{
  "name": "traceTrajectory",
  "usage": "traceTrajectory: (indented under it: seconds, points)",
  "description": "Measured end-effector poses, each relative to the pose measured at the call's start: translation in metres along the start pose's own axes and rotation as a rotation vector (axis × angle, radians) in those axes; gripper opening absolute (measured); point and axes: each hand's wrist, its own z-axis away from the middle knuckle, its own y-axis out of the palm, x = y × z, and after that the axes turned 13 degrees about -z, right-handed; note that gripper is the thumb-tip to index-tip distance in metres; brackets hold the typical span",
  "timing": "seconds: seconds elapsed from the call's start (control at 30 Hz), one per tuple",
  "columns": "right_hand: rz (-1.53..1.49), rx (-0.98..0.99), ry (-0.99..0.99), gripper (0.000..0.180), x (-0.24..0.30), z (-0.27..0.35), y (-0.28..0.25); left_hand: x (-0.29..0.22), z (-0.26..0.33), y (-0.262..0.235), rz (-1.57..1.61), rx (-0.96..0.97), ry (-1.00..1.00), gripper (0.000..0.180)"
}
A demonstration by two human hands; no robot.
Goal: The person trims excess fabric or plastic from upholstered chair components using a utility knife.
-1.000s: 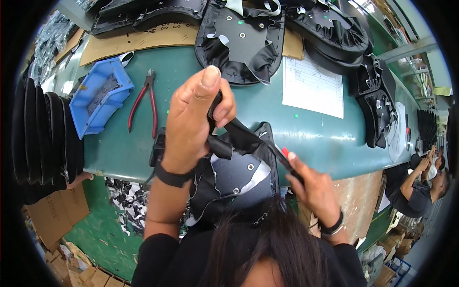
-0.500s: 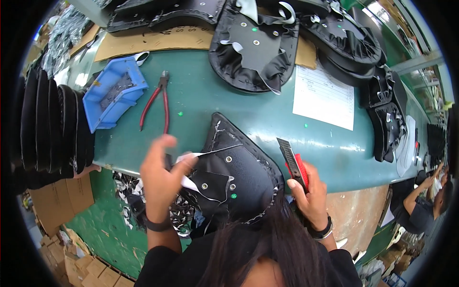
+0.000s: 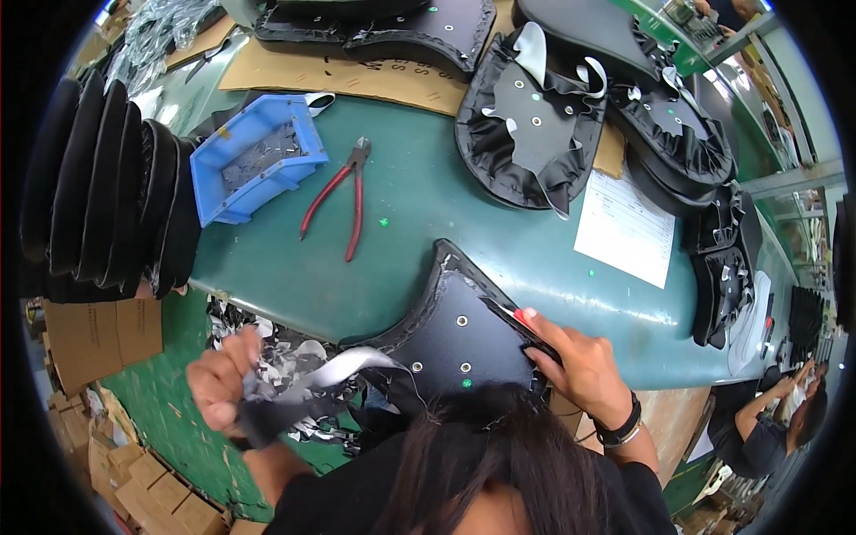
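A black seat cover (image 3: 459, 337) with metal eyelets lies on the near edge of the green table (image 3: 428, 201). My right hand (image 3: 575, 366) presses a red and black tool (image 3: 517, 321) against its right side. Below the table edge at lower left, my left hand (image 3: 223, 383) grips a grey and black strip (image 3: 321, 379) pulled out from the cover's left side.
Red-handled pliers (image 3: 343, 196) and a blue bin (image 3: 254, 156) of small metal parts lie on the table's left. More black seat covers (image 3: 535, 120) and a white paper sheet (image 3: 624, 227) sit behind. Stacked black seats (image 3: 107, 196) stand left; another person (image 3: 767, 428) works at right.
The cover was held up in both hands, then laid on the table. My left hand has since moved down and left, pulling the strip away from the cover.
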Motion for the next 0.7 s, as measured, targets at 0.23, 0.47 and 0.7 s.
traceTrajectory:
  seconds: [0.23,0.47,0.7]
  points:
    - [-0.637,-0.222,0.533,0.028,-0.019,0.018,0.016,0.013,-0.026,0.02,-0.956,0.108,-0.848,0.026]
    - [-1.107,-0.376,0.236,0.036,-0.021,-0.022,-0.019,0.069,-0.105,0.096,-0.748,0.865,-1.079,0.055]
    - [-0.97,-0.662,0.18,0.043,-0.08,-0.129,-0.047,0.142,-0.181,0.078,-0.2,0.151,-0.49,0.062]
